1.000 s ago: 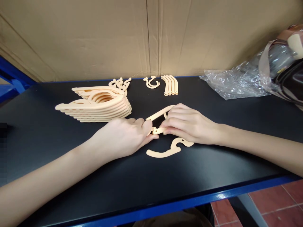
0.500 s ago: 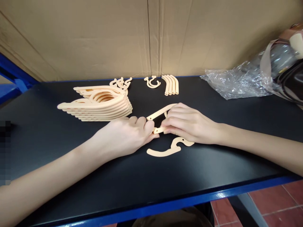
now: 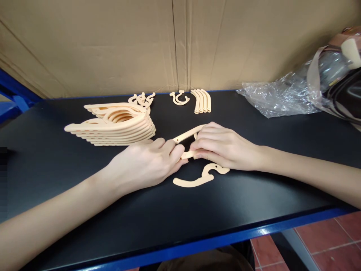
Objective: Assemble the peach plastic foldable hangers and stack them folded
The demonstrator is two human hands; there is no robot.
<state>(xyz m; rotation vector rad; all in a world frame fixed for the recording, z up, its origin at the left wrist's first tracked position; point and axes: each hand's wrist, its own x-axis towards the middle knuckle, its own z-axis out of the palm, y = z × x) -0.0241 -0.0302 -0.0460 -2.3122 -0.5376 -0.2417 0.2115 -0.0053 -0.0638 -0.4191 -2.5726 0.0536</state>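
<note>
Both my hands meet at the middle of the black table (image 3: pixel 254 195). My left hand (image 3: pixel 146 162) is closed, its fingertips pinching the near end of a cream plastic hanger piece (image 3: pixel 188 134). My right hand (image 3: pixel 222 146) lies closed over the same piece from the right, fingers pressed on its short end. A second cream hanger arm (image 3: pixel 197 180) lies flat just in front of my right hand, partly under it.
A stack of cream hangers (image 3: pixel 115 126) sits at the back left. Loose hooks (image 3: pixel 179 98) and curved bars (image 3: pixel 201 101) lie near the cardboard wall (image 3: pixel 113 45). Crumpled clear plastic (image 3: pixel 279 98) and a bag (image 3: pixel 338 75) fill the back right. The blue table edge (image 3: pixel 225 239) runs along the front.
Both hands stay on the hanger piece, with only a slight shift of fingers and of the camera view.
</note>
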